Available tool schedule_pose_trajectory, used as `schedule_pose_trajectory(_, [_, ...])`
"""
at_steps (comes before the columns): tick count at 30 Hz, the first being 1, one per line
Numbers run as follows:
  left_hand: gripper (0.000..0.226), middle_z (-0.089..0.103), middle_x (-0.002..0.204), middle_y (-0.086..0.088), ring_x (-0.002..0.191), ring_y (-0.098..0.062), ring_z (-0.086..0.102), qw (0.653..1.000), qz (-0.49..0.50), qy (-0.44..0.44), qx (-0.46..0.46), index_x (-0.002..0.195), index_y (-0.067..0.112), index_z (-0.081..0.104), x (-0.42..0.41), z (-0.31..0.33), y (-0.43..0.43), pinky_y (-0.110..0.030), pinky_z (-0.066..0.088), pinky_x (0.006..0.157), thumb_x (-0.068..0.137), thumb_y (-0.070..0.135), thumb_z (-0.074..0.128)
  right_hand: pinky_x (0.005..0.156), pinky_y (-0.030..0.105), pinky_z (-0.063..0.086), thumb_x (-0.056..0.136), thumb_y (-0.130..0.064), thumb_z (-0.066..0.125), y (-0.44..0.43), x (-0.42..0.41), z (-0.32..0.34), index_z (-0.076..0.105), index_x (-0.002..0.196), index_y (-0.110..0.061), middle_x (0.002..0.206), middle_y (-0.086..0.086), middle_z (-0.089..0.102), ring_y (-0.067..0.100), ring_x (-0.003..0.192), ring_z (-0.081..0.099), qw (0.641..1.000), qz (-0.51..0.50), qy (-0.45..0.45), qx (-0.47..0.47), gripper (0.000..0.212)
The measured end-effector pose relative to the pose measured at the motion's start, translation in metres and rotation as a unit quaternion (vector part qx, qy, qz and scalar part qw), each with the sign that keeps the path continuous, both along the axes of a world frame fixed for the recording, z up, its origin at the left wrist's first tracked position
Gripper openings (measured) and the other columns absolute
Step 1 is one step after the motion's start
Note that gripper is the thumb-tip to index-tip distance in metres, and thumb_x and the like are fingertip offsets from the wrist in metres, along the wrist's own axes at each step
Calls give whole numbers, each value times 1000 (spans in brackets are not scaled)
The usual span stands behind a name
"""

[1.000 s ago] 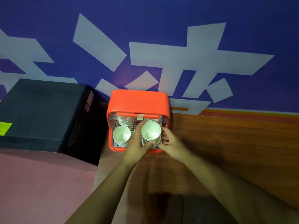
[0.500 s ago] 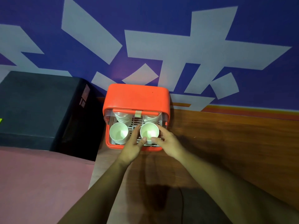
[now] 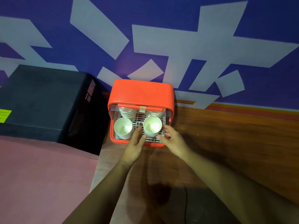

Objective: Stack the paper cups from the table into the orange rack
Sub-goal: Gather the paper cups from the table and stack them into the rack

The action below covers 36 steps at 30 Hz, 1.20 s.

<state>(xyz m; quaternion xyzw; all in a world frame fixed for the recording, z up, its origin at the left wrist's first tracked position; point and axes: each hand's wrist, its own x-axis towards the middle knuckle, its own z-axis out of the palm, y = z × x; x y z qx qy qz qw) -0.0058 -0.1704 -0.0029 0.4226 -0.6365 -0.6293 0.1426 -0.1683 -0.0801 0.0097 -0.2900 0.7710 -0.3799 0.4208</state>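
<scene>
1. Head view: the orange rack [image 3: 140, 92] stood on the wooden tabletop [image 3: 226, 139], against a blue wall [image 3: 48, 7] painted with large pale angular shapes [image 3: 178, 41].
2. Its pale slotted tray [image 3: 139, 119] held four stacks of paper cups. The front-left stack [image 3: 123, 128] and the front-right stack [image 3: 152, 126] showed their white insides to me. The back-left stack [image 3: 127, 112] and back-right stack [image 3: 155, 113] sat partly under the orange top, behind a clear flap.
3. My left hand [image 3: 135, 147] reached in from below with fingers extended and loose. Its fingertips lay at the lower left side of the front-right stack, and the thumb tip was just beside the stack's base. I could not tell whether they pressed on it.
4. My right hand [image 3: 173, 140] was relaxed and spread at the right side of the same stack, fingertips near its wall. It was not wrapped around anything. Whether it touched the cups was unclear.
5. A small strip of tan tape [image 3: 142, 109] sat on the rack's front bar; no writing was legible on it.
6. To the left stood a black box [image 3: 40, 101]. It bore a yellow-green label [image 3: 4, 115] and small stickers [image 3: 90, 92] on its side, all too blurred to read.
7. A pinkish surface [image 3: 40, 175] lay in front of the box.
</scene>
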Motion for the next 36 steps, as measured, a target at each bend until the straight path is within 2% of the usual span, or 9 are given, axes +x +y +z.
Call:
schedule_pose_trajectory(7, [39,55,139,15,128,9,47,999,-51,0,-16,144,24,47,-9,0,-3,-21,37,109,105,23,49,100,41,51,89,-19,69,-1,13,-3,53,133,-15,126,1,64,14,115,61,999,-25,35,-3,47])
schedule_pose_trajectory(12, [50,48,149,15,138,2,41,998,-55,-4,8,149,23,43,-1,-7,-3,-22,32,115,101,37,51,103,36,48,90,-14,67,1,19,0,46,141,-14,133,1,57,14,121,55,999,-23,45,12,55])
schedule_pose_trajectory(15, [37,52,137,13,119,4,51,999,-30,-19,13,141,20,47,6,-1,1,1,38,90,104,19,51,99,36,48,89,-12,66,4,27,-2,52,133,-7,128,9,60,22,116,59,994,-45,83,46,47])
schedule_pose_trajectory(17, [25,59,129,4,112,-5,57,1000,-1,-28,13,127,18,56,20,-4,2,-5,44,88,103,16,53,92,33,50,87,-9,64,7,37,-2,57,122,-3,119,14,64,26,106,63,990,-42,118,71,37])
schedule_pose_trajectory(21, [18,72,91,-4,89,-19,68,997,39,-74,1,87,22,66,62,-16,-8,-51,54,92,98,13,55,89,38,52,86,-9,59,-3,66,5,61,110,-4,107,13,66,26,97,64,988,22,133,68,24])
schedule_pose_trajectory(23, [21,72,82,-4,79,-24,69,990,82,-114,-20,80,24,65,79,-17,-18,-54,56,84,94,14,53,95,37,49,88,-11,58,-17,78,9,59,120,-4,116,13,65,26,105,63,990,42,123,53,32])
schedule_pose_trajectory(27, [12,68,96,5,92,-18,67,978,162,-112,-69,92,28,61,85,-6,-37,-47,56,86,97,31,50,101,31,44,94,-8,54,-42,95,17,47,137,-3,132,12,56,25,120,56,997,30,60,31,44])
schedule_pose_trajectory(31, [25,63,107,21,100,9,58,987,107,-74,-97,115,33,60,69,11,-42,-15,41,82,107,37,37,114,40,36,95,-10,52,-57,105,12,24,154,-18,153,2,38,20,137,43,999,20,-5,44,65])
schedule_pose_trajectory(36, [40,58,129,14,117,-5,52,993,62,-73,-63,144,33,49,61,3,-51,-23,39,93,106,40,37,103,25,41,93,6,47,-66,108,18,36,147,-19,126,-11,53,1,115,51,996,1,-85,17,61])
